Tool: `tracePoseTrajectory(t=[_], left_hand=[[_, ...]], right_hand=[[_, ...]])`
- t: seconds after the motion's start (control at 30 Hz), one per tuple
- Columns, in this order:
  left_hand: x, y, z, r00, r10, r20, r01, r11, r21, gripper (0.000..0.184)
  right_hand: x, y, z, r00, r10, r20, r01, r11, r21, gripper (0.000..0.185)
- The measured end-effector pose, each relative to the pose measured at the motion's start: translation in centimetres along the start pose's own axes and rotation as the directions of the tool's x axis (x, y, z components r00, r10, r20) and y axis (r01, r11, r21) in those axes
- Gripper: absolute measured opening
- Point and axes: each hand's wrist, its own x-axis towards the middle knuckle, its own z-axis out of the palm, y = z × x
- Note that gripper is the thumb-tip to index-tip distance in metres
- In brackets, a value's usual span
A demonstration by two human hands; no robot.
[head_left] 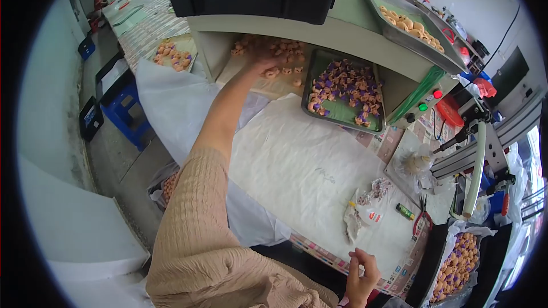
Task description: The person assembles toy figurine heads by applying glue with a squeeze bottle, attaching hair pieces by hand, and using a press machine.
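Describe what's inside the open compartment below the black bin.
Left side: small tan pieces, with the left hand over some. Right side: a tray of tan-and-purple pieces, jutting out in front. Whatever lies under the hand, and the far back, can't be seen.

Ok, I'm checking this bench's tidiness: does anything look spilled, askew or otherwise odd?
The crumpled, red-marked white packaging stands out: it lies loose on the wrinkled white table covering, while the small orange-and-purple pieces sit gathered in the dark rectangular tray.

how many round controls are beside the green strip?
3, in a slanting row: round red control highest, round green control midway, round black control lowest. More may be hidden.
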Motion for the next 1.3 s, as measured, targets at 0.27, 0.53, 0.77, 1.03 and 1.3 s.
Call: tracePoseTrajectory(t=[0.27,0.53,0.77,1.03,1.3], left_hand=[[1.1,0.0,2.0,0.989,-0.074,-0.127,0.099,0.973,0.21,0.069],[-0.9,-0.6,0.8,0.96,0.236,-0.15,-0.234,0.972,0.033,0.044],[-2.0,2.5,-1.9,0.947,0.121,-0.297,-0.187,0.961,-0.204,0.031],[-7.6,8.2,-4.5,0.781,-0.086,0.618,0.561,-0.338,-0.756,0.036],[-23.1,15.8,-7.9,0.547,0.43,0.718,0.798,-0.526,-0.294,0.039]], right_hand=[[1.5,-1.8,1.1,0.996,0.078,0.034,-0.078,0.997,-0.011,0.016],[1.5,-1.3,1.4,0.998,-0.031,0.059,0.033,0.999,-0.026,0.019],[-0.5,-0.6,0.5,0.999,-0.007,0.042,0.009,0.999,-0.031,0.016],[-1.2,0.3,0.4,0.996,-0.085,0.041,0.085,0.996,-0.006,0.016],[1.9,3.4,-1.4,0.973,-0.103,-0.207,0.082,0.991,-0.107,0.021]])
